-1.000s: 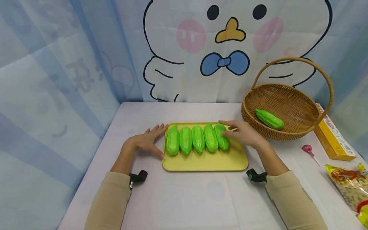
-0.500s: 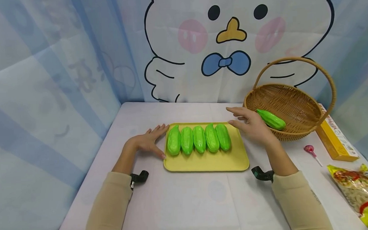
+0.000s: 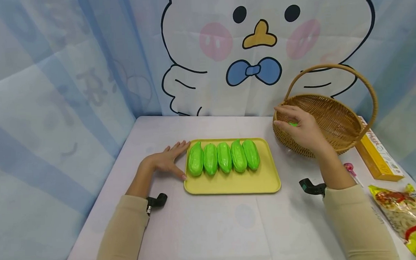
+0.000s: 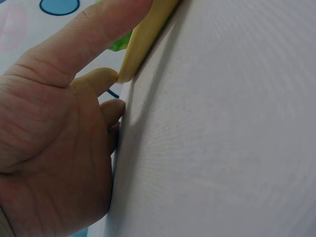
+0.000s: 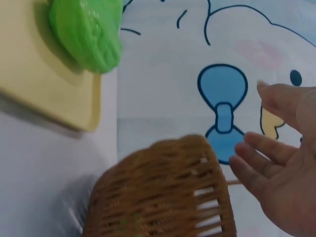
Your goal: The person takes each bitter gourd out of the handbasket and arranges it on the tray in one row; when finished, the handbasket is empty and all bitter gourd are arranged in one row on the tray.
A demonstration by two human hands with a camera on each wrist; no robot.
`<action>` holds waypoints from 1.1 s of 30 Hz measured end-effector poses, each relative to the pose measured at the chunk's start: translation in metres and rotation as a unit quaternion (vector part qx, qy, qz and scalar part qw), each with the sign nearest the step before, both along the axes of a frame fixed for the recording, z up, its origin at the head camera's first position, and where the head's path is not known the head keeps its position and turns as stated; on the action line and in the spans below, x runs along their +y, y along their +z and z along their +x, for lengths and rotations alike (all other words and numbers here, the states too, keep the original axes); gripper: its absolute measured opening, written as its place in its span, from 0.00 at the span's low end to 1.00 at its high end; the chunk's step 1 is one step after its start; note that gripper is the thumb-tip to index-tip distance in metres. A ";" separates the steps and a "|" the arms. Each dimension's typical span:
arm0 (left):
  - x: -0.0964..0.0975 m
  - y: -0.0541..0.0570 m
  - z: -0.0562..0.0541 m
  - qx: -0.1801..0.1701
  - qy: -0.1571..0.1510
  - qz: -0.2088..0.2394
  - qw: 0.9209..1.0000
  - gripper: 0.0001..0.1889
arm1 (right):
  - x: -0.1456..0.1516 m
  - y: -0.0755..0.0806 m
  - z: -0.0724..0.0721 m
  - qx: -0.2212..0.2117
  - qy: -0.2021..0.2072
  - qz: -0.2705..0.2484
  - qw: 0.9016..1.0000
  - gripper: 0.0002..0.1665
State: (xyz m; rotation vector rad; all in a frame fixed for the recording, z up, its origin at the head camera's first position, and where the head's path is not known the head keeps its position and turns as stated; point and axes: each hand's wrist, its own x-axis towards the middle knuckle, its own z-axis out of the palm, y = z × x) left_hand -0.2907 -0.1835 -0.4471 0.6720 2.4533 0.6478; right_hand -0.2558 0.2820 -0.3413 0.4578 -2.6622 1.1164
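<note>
Several glossy green toy cucumbers (image 3: 224, 157) lie side by side along the far half of a yellow tray (image 3: 230, 184). With fingers spread, my left hand (image 3: 166, 160) touches the tray's left edge; in the left wrist view the thumb (image 4: 94, 37) lies by the tray rim. My right hand (image 3: 302, 126) hovers over the left side of a wicker basket (image 3: 343, 121), its fingers loosely extended and holding nothing. Inside the basket, one more cucumber (image 3: 293, 124) is mostly hidden behind that hand. In the right wrist view the basket's woven wall (image 5: 158, 187) is below the fingers.
Right of the basket lies a yellow-orange box (image 3: 379, 158). Nearer are a pink lollipop (image 3: 349, 168), partly covered by the right forearm, and a clear-and-yellow food bag (image 3: 403, 211). A printed curtain (image 3: 206, 91) hangs behind the table (image 3: 225, 229).
My right hand has left the rightmost cucumber on the tray and moved right and away from me to above the basket. My left hand has stayed at the tray's edge.
</note>
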 end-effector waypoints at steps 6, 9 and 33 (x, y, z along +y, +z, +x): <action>-0.001 0.000 0.000 0.002 -0.002 0.003 1.000 0.74 | 0.019 0.004 -0.005 -0.001 -0.022 0.014 1.000 0.31; -0.001 -0.001 0.000 0.004 -0.001 0.006 1.000 0.74 | 0.027 0.004 -0.008 -0.008 -0.031 0.022 0.999 0.32; -0.001 -0.003 -0.001 0.001 0.001 0.006 1.000 0.75 | 0.083 -0.002 -0.033 -0.124 -0.085 0.062 0.987 0.36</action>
